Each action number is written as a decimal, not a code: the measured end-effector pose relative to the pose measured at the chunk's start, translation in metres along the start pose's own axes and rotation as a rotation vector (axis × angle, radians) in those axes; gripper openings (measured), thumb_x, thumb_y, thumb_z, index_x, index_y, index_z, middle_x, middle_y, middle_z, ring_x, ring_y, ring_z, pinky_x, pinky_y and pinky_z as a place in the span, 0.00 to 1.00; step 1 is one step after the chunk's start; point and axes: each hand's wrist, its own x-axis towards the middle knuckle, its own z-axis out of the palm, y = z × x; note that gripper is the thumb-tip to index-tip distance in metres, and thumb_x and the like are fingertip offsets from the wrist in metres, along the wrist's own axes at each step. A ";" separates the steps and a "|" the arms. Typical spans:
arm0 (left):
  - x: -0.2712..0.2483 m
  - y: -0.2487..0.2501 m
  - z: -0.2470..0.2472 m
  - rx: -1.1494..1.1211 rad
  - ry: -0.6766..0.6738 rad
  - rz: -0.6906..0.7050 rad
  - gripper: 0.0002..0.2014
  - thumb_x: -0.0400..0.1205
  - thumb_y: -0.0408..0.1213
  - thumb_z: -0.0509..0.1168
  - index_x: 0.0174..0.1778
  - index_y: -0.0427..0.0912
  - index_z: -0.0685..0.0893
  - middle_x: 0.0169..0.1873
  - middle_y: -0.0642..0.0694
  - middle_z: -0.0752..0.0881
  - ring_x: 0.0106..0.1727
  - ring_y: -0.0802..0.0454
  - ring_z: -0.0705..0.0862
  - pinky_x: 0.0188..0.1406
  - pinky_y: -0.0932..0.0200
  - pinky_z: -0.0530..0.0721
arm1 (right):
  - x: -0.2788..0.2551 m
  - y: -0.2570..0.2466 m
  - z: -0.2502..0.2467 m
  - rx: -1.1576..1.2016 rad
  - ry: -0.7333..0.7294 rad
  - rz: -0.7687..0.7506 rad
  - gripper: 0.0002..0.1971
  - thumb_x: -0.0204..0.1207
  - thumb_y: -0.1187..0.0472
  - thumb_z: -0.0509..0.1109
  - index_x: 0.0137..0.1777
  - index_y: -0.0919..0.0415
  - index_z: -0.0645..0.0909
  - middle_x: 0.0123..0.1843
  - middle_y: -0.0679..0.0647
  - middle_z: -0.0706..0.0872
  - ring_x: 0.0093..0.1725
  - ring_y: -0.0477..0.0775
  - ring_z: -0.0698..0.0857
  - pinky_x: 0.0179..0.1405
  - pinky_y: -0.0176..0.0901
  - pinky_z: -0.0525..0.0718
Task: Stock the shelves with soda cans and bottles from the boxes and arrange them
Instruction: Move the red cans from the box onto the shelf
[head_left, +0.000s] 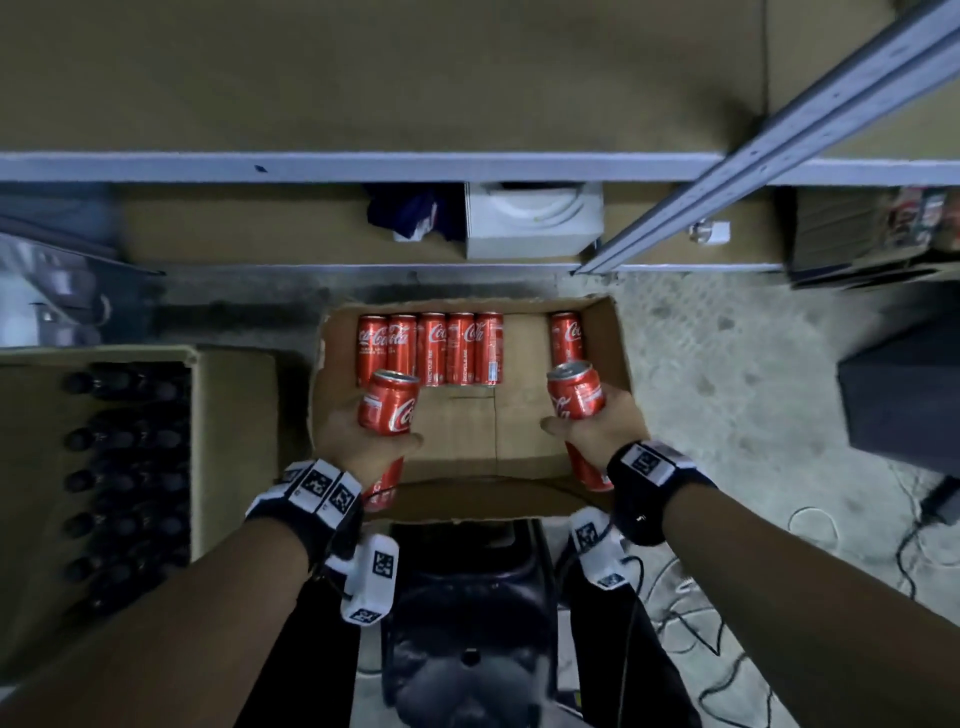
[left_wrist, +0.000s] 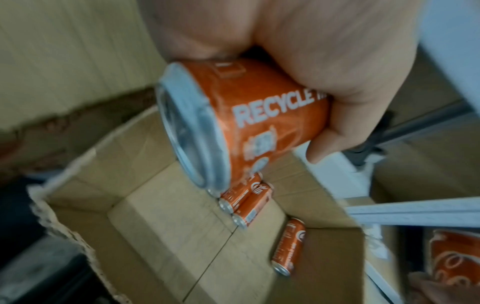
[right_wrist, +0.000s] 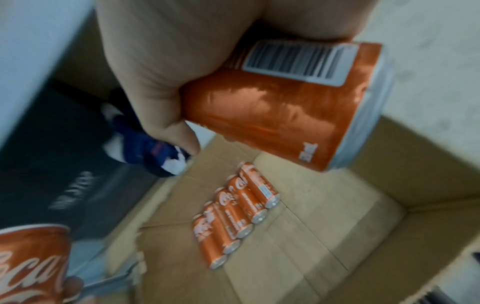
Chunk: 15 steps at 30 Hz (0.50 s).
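**Soda cans: 1 in each hand above the open box**

Soda cans lie in the cardboard box at the middle of the head view. A row of 5 red cans lies side by side on the box floor against its upper wall, and 1 single can lies apart from them near the upper right corner of the box.

The left hand holds a red can at the left side of the box, thumb curled across the can's lower part and fingers wrapped round behind. In the left wrist view this can shows the words "RECYCLE" and its silver end faces the lower left of the frame. Below the hand in the head view, more red can body shows past the wrist; whether it is the same can or another cannot be told.

The right hand grips a second red can at the right side of the box, fingers closed round it. The right wrist view shows the barcode side of that can.

At the left of the head view stands another box holding dark bottles in rows. Across the top of the frame run grey metal shelves with brown boards. A white carton sits on the lower shelf.
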 end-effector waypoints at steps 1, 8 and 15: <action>-0.015 0.008 -0.008 0.006 0.008 0.017 0.17 0.68 0.31 0.83 0.39 0.51 0.83 0.35 0.53 0.86 0.37 0.54 0.85 0.38 0.61 0.78 | -0.014 -0.007 -0.009 0.007 0.001 -0.007 0.17 0.63 0.57 0.88 0.47 0.52 0.84 0.40 0.46 0.88 0.42 0.51 0.88 0.44 0.41 0.81; -0.110 0.070 -0.069 -0.145 0.126 0.063 0.14 0.68 0.33 0.83 0.38 0.51 0.85 0.36 0.48 0.88 0.41 0.46 0.88 0.48 0.52 0.86 | -0.111 -0.069 -0.088 0.154 0.090 -0.088 0.14 0.64 0.62 0.86 0.46 0.59 0.86 0.41 0.55 0.90 0.42 0.56 0.89 0.41 0.43 0.84; -0.230 0.165 -0.162 -0.238 0.187 0.302 0.11 0.68 0.31 0.82 0.44 0.40 0.90 0.38 0.43 0.93 0.45 0.41 0.92 0.53 0.44 0.88 | -0.235 -0.153 -0.183 0.231 0.165 -0.278 0.13 0.64 0.65 0.86 0.41 0.59 0.84 0.36 0.52 0.89 0.36 0.47 0.88 0.36 0.39 0.79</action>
